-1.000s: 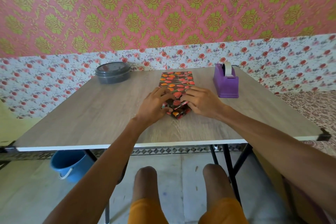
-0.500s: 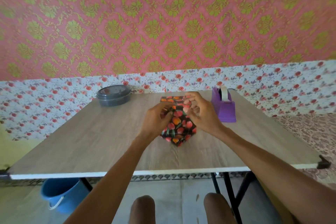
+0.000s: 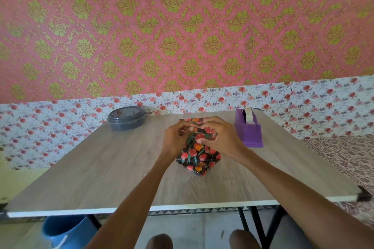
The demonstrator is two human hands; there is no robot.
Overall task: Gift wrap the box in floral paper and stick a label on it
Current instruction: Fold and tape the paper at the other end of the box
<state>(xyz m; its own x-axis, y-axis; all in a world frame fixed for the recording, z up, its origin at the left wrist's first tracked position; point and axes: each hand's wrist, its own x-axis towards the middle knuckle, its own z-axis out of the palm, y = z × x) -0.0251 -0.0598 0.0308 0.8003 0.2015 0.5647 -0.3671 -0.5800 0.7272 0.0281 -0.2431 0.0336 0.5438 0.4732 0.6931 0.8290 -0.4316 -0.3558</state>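
The box (image 3: pixel 199 157), wrapped in black paper with red and orange flowers, lies in the middle of the wooden table (image 3: pixel 113 168) with its near end folded shut. My left hand (image 3: pixel 176 139) curls round its left side near the far end. My right hand (image 3: pixel 218 137) curls over the top right, fingertips on the paper. Both hands cover the far half of the box. No label is visible.
A purple tape dispenser (image 3: pixel 248 127) stands just right of my right hand. A dark round lidded container (image 3: pixel 126 117) sits at the back left. A blue bucket (image 3: pixel 64 230) is on the floor under the table's left front.
Both hands slid from the near folded end of the box to its far half. The view tilted upward, so the table sits lower in the frame.
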